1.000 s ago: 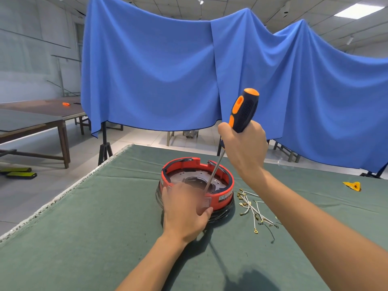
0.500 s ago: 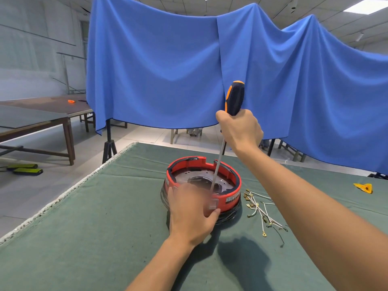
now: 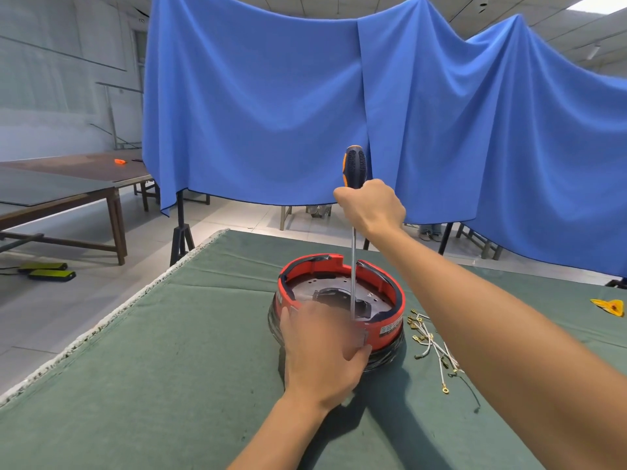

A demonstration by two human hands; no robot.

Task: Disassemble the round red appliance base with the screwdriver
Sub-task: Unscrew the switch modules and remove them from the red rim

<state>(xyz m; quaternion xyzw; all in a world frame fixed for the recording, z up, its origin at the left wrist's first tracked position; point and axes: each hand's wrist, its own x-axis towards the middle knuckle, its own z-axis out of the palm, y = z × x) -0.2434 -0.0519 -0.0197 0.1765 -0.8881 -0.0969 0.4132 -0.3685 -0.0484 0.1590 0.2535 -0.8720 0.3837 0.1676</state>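
Two hands: both at work on one round base, on a bench covered in green cloth.
Blue drape (image 3: 271, 106): hangs on stands beyond the far edge of the bench, filling the width of the view.
Bench (image 3: 169, 368): green cloth top with a frayed pale border along its left edge; its far left corner shows just beyond the base.
Side tables (image 3: 68, 184): dark wooden tops, well apart on the left, with a small orange item lying on the farther one.
Round red appliance base (image 3: 390, 320): sits toward the far edge of the bench, near the middle of its width; open side up, red wall over a black lower rim, grey metal plate inside, white label on the near right wall.
Right hand (image 3: 371, 206): raised above the base, fingers clenched round the screwdriver's handle.
Left hand (image 3: 322, 351): blurred, laid on the near rim of the base, thumb against the near wall; whether its fingers curl over the rim cannot be told.
Screwdriver (image 3: 354, 164): black and orange handle, upright; its thin shaft runs straight down into the base, the tip meeting the metal plate near the near wall.
Loose wires (image 3: 431, 344): white leads with brass terminals, on the cloth just right of the base.
Yellow scrap (image 3: 609, 307): near the bench's right edge, well apart from the base.
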